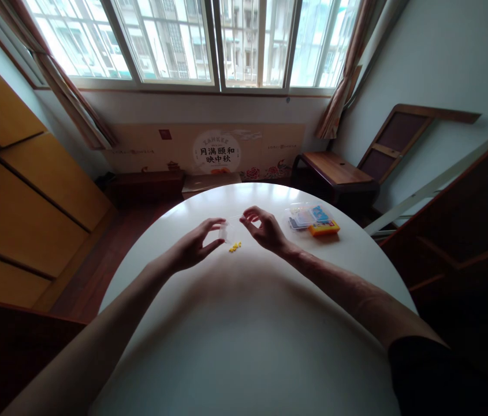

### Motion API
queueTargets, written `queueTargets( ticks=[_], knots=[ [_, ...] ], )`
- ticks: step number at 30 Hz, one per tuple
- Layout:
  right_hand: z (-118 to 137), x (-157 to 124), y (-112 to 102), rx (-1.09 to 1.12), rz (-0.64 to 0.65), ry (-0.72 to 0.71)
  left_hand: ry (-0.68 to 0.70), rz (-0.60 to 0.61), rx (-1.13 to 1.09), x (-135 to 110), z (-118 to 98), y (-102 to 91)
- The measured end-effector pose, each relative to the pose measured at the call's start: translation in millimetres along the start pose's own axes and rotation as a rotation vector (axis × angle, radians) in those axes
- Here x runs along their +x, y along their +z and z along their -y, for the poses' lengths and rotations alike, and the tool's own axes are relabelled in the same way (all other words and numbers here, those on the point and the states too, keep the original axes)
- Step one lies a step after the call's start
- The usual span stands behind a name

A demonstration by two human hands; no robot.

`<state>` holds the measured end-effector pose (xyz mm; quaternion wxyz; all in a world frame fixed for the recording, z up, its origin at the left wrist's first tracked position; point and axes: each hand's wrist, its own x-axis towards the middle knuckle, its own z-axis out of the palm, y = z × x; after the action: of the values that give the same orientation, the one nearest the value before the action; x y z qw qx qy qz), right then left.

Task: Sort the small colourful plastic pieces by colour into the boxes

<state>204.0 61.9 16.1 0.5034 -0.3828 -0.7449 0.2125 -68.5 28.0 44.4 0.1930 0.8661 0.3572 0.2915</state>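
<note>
Both my hands are raised a little over a round white table (244, 346). My left hand (194, 245) pinches one side of a small clear plastic bag (224, 230). My right hand (265, 228) pinches the bag's other, upper edge with thumb and forefinger. Just below the bag, a little heap of small yellow pieces (234, 247) lies on the tabletop between the two hands.
To the right on the table sit an orange box (324, 229) and clear packets (302, 216) with coloured contents. Behind the table are a wooden bench (334, 169), a leaning wooden frame (399, 138), a printed cardboard panel (218, 151) under the window, and yellow cabinets (18, 196) on the left.
</note>
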Motion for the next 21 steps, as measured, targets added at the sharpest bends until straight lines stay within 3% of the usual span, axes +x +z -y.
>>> queueTargets(
  ticks=[9,13,16,21],
  knots=[
    [6,22,15,-0.147,0.054,0.007,0.03,-0.033,0.092,-3,13,0.2],
    [7,18,15,-0.156,0.075,-0.04,-0.109,-0.121,0.019,-9,29,-2.3],
    [9,9,0,-0.209,0.089,-0.089,-0.253,-0.205,-0.046,-16,43,-6.2],
    [10,-10,-42,-0.299,0.134,-0.148,-0.383,-0.258,-0.139,-26,61,-9.4]
  ],
)
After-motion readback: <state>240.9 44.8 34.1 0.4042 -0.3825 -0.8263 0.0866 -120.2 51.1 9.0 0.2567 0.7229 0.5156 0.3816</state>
